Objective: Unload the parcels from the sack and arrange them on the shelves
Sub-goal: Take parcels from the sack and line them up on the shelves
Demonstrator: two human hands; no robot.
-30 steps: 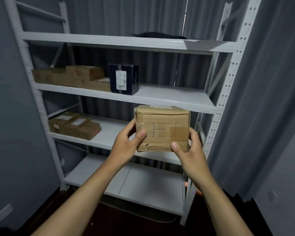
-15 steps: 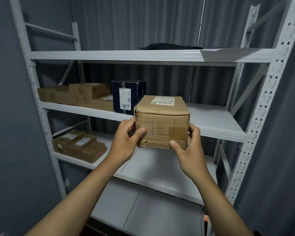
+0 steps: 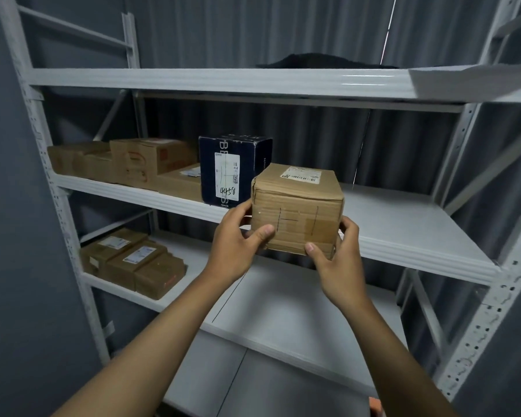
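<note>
Both hands, left [image 3: 235, 245] and right [image 3: 340, 266], are grasping the box [image 3: 297, 209] at the shelf [image 3: 409, 233] edge, beside the dark box [image 3: 233, 170]. Risks: box catching the edge, tipping off, or nudging the dark box.

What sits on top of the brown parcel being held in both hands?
A white shipping label with a barcode lies on the top face of the brown parcel, toward its far right; nothing else rests there. Left hand and right hand grip its sides; its underside is hidden.
</note>
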